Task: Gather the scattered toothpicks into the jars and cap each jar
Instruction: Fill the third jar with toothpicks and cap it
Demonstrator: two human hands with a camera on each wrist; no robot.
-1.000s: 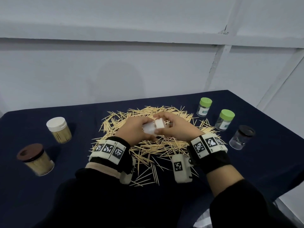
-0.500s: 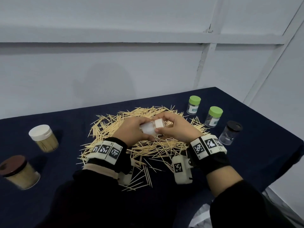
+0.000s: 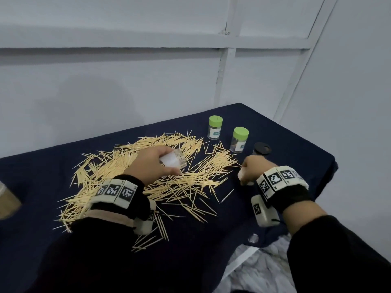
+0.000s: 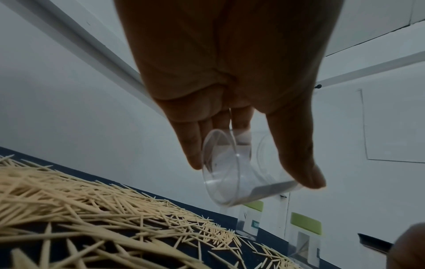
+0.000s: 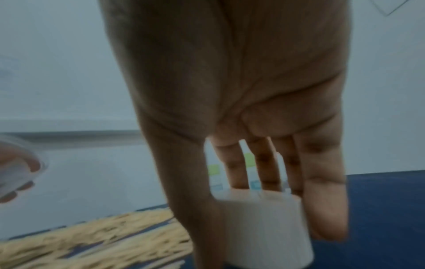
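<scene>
L hand (image 3: 150, 163) grips open jar (image 3: 174, 162); R hand (image 3: 254, 168) probably holds cap (image 5: 262, 231).

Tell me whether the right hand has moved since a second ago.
Yes. The right hand left the jar and carried the white cap rightward, off the toothpick pile.

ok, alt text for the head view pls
The left hand holds an uncapped clear jar tilted over scattered toothpicks on a dark blue table; the right hand holds its white cap beside the pile.
</scene>
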